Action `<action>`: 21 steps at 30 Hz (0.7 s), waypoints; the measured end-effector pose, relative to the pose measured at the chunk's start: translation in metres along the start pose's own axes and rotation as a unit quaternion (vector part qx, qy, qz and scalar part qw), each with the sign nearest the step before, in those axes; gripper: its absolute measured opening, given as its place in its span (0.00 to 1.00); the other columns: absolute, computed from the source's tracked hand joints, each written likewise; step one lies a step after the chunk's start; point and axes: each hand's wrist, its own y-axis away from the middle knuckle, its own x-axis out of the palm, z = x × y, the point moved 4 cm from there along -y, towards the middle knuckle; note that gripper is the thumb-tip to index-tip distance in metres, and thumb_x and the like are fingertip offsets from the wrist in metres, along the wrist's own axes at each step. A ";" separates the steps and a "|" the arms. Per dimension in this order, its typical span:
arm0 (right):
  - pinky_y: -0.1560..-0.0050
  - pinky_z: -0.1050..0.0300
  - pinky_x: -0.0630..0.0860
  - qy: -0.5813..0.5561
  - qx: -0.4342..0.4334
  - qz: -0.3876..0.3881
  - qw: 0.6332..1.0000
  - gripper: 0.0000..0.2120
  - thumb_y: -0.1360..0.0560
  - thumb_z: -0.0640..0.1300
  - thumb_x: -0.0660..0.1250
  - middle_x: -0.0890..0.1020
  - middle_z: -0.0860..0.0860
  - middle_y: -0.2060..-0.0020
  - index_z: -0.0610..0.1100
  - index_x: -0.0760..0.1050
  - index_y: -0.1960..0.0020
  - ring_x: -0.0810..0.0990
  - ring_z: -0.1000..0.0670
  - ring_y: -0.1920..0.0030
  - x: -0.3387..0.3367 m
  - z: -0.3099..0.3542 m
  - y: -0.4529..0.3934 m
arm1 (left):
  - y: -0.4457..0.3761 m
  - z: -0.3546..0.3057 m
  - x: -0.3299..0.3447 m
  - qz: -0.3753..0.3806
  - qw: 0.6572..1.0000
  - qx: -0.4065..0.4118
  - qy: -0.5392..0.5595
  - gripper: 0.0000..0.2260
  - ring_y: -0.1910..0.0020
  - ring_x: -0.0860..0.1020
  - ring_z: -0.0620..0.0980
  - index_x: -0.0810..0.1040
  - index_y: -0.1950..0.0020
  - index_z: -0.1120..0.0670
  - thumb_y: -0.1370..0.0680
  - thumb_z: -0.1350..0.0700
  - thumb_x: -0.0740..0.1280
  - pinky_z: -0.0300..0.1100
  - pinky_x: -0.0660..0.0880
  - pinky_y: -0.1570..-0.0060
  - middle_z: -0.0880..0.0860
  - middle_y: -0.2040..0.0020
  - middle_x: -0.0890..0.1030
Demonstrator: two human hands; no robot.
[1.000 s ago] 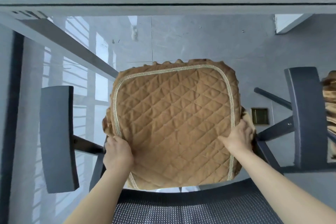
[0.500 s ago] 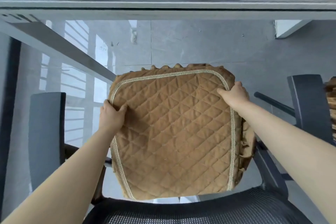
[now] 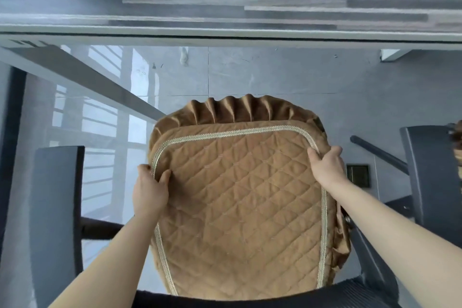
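A brown quilted seat cover (image 3: 240, 207) with pale braid trim and a ruffled skirt lies over the seat of an office chair, directly below me. My left hand (image 3: 150, 190) grips the cover's left edge near the front corner, thumb on top and fingers under the rim. My right hand (image 3: 325, 167) grips the right front corner, fingers curled over the trim. The ruffle (image 3: 237, 110) hangs over the seat's far edge. The seat itself is hidden under the cover.
The chair's dark armrests stand on either side, the left armrest (image 3: 57, 220) and the right armrest (image 3: 430, 177). Its mesh backrest (image 3: 275, 299) runs along the bottom. A grey desk edge (image 3: 225, 35) crosses above, over glossy grey floor tiles with a floor socket (image 3: 358, 174).
Both hands slid from the rear sides of the cover forward to its front corners. The ruffle at the far edge has come down over the seat front.
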 end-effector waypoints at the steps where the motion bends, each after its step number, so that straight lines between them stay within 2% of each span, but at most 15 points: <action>1: 0.43 0.45 0.70 -0.005 -0.003 0.001 1.000 0.27 0.20 0.54 0.60 0.71 0.34 0.37 0.35 0.58 0.34 0.73 0.34 0.38 -0.002 0.003 -0.002 | -0.003 -0.002 -0.001 -0.005 1.000 0.003 -0.004 0.17 0.43 0.75 0.66 0.68 0.38 0.62 0.20 0.52 0.65 0.53 0.67 0.50 0.65 0.43 0.77; 6: 0.42 0.44 0.70 -0.029 -0.024 -0.032 0.999 0.24 0.20 0.53 0.60 0.73 0.34 0.38 0.36 0.61 0.35 0.73 0.34 0.38 -0.007 0.030 -0.016 | -0.026 -0.018 -0.010 -0.035 0.999 0.001 0.011 0.16 0.41 0.74 0.67 0.70 0.35 0.61 0.19 0.54 0.62 0.52 0.67 0.49 0.67 0.41 0.77; 10: 0.44 0.46 0.70 -0.018 -0.003 -0.009 1.000 0.24 0.20 0.54 0.58 0.73 0.34 0.37 0.37 0.61 0.34 0.73 0.34 0.38 -0.003 0.033 -0.023 | -0.044 -0.019 -0.008 -0.010 0.999 -0.025 0.033 0.18 0.38 0.74 0.64 0.70 0.34 0.60 0.20 0.53 0.65 0.52 0.69 0.43 0.64 0.37 0.77; 14: 0.40 0.44 0.70 -0.024 -0.015 -0.010 1.000 0.26 0.20 0.54 0.58 0.73 0.35 0.35 0.38 0.60 0.29 0.72 0.34 0.36 0.001 0.025 -0.022 | -0.036 -0.015 -0.003 -0.005 0.998 -0.045 0.054 0.20 0.37 0.74 0.63 0.68 0.31 0.59 0.20 0.51 0.63 0.52 0.68 0.41 0.62 0.36 0.76; 18: 0.38 0.44 0.68 -0.019 -0.055 -0.034 0.998 0.30 0.20 0.50 0.60 0.70 0.34 0.33 0.38 0.54 0.25 0.71 0.33 0.34 -0.001 0.022 -0.008 | -0.022 -0.008 0.003 0.012 0.997 -0.042 0.057 0.21 0.38 0.73 0.64 0.67 0.30 0.59 0.19 0.51 0.61 0.53 0.68 0.41 0.62 0.37 0.77; 21: 0.37 0.42 0.68 0.028 -0.092 -0.015 0.995 0.32 0.20 0.46 0.60 0.66 0.34 0.31 0.39 0.48 0.23 0.69 0.33 0.34 -0.001 0.016 0.008 | -0.013 -0.004 0.001 0.014 0.999 -0.033 0.039 0.16 0.42 0.75 0.64 0.70 0.37 0.60 0.21 0.54 0.61 0.53 0.70 0.46 0.61 0.42 0.77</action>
